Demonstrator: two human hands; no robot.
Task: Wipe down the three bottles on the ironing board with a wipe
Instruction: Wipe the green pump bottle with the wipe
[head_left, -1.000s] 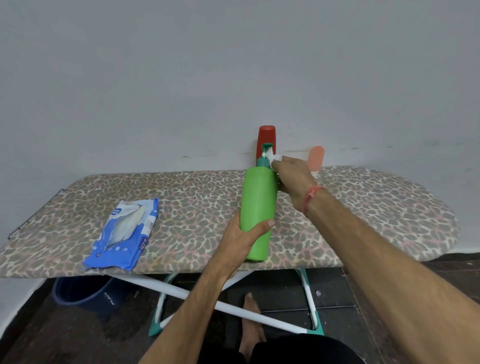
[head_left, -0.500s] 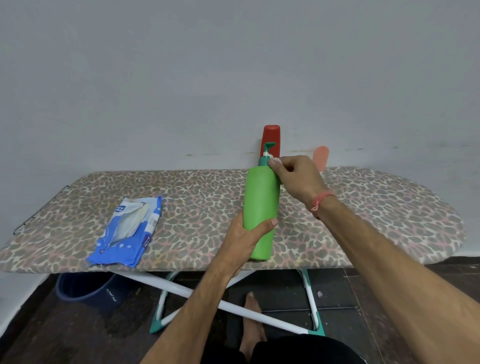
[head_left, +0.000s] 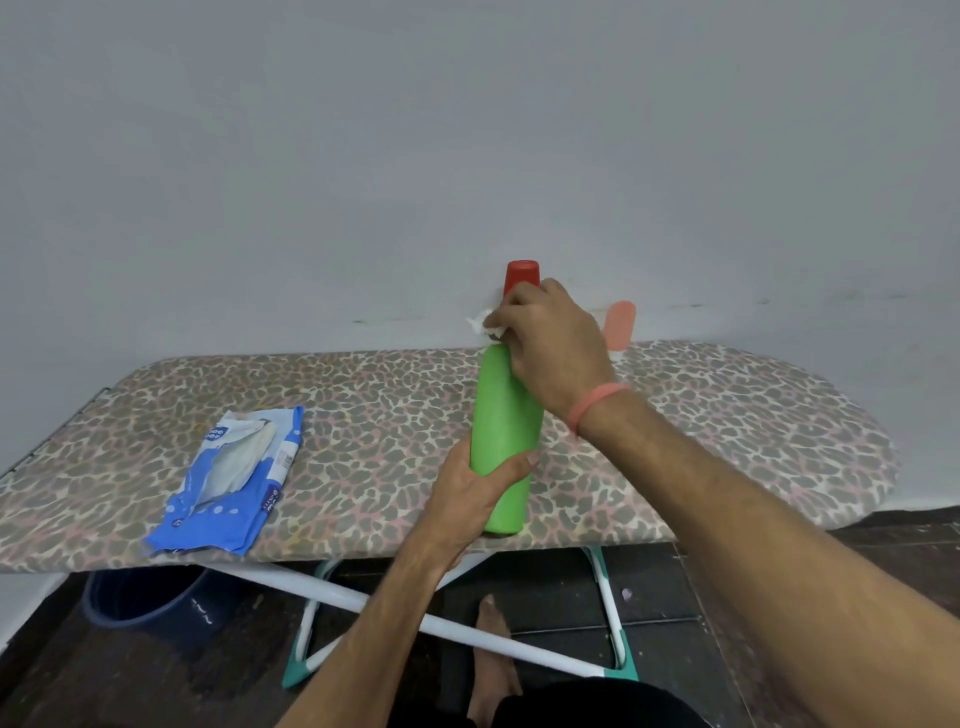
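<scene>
My right hand has slid over the top of the green bottle, fingers curled round the white wipe and now hiding the pump that showed a moment ago. My left hand still grips the lower body, bottle upright near the ironing board's front edge. I judge the pump is being wiped; the red bottle and pink bottle wait by the wall.

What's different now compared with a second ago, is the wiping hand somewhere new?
The right hand has come up over the green bottle's top, hiding the pump that showed before; the wipe now pokes out on its left side. The left hand still grips the bottle low down. The red bottle, pink bottle and wipes packet stayed put.
</scene>
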